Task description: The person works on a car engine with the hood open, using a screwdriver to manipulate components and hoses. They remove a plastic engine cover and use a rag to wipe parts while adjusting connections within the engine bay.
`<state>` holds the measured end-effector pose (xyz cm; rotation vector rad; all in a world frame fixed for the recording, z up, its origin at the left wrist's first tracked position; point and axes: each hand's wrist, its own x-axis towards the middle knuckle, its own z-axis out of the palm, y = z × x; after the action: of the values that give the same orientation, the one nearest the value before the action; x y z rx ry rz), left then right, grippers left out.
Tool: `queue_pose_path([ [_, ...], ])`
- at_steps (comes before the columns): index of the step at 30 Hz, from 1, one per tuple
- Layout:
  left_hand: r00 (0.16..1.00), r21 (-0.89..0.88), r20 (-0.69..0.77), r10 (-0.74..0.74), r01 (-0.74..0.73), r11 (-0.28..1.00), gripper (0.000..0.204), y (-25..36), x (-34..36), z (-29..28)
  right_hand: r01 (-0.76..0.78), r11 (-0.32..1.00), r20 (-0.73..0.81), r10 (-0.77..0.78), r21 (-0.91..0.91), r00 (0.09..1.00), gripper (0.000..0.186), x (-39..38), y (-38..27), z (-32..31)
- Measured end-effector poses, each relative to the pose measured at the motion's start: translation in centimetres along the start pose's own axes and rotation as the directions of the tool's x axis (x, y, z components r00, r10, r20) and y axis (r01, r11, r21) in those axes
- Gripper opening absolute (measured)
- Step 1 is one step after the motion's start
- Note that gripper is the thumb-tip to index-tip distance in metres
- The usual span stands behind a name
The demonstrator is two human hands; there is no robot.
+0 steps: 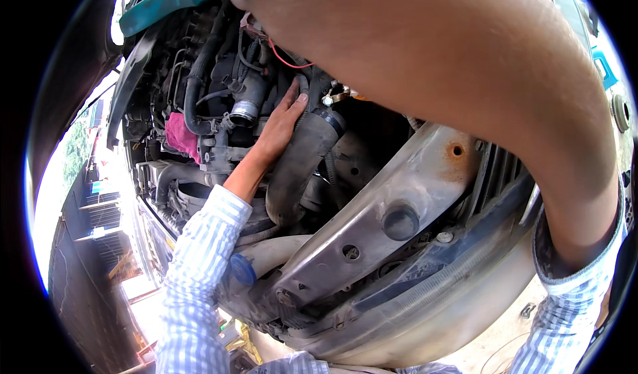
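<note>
My left hand [282, 124] lies on the engine side of a wide black hose [296, 174], its fingers stretched out and pointing up. Left of those fingers, a metal-ended pipe [244, 111] shows an open mouth. My right forearm crosses the upper part of the view, and my right hand [256, 1] is at the top edge, mostly cut off. Against its visible fingertip is the metal part of a tool with a teal handle [166, 5]; the hand appears closed on it, though the grip itself is out of frame. A thin red wire [286, 58] runs below this hand.
A pink rag [183, 136] is tucked among the engine parts at left. The metal front crossmember [372, 201], with a rust patch, slants across the near side. A blue cap [242, 269] is by its left end. The raised hood [80, 61] borders the left.
</note>
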<state>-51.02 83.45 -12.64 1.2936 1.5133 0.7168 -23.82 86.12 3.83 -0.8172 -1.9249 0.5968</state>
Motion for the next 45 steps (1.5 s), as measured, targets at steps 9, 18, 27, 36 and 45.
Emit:
queue_pose_path([
  [9, 0.997, 0.028, 0.067, 0.025, -0.027, 0.999, 0.078, 0.1, -0.5, -0.8, -0.003, 1.0, -0.02, 0.002, -0.03, 1.0, 0.024, -0.1, 0.6, 0.5],
  [18, 0.999, 0.034, -0.021, -0.028, 0.029, 0.999, 0.08, -0.9, 1.7, -0.4, -0.012, 0.999, -0.036, 0.01, -0.05, 0.999, 0.023, -0.4, 1.0, 0.6],
  [27, 0.999, 0.479, -0.026, 0.021, -0.006, 0.878, 0.093, 1.2, 2.8, 0.7, -0.016, 0.998, -0.04, 0.014, -0.061, 0.999, 0.023, 0.0, 1.2, 0.3],
  [36, 0.996, 0.431, -0.07, 0.059, -0.024, 0.902, 0.091, 0.5, 2.8, 1.0, -0.018, 0.996, -0.041, 0.014, -0.09, 0.999, 0.023, 0.3, 1.0, 0.1],
  [45, 0.984, 0.43, -0.041, 0.171, -0.137, 0.892, 0.083, 0.7, 2.8, 1.2, -0.001, 0.991, -0.038, -0.004, -0.132, 0.999, 0.023, 0.9, 1.0, -0.4],
])
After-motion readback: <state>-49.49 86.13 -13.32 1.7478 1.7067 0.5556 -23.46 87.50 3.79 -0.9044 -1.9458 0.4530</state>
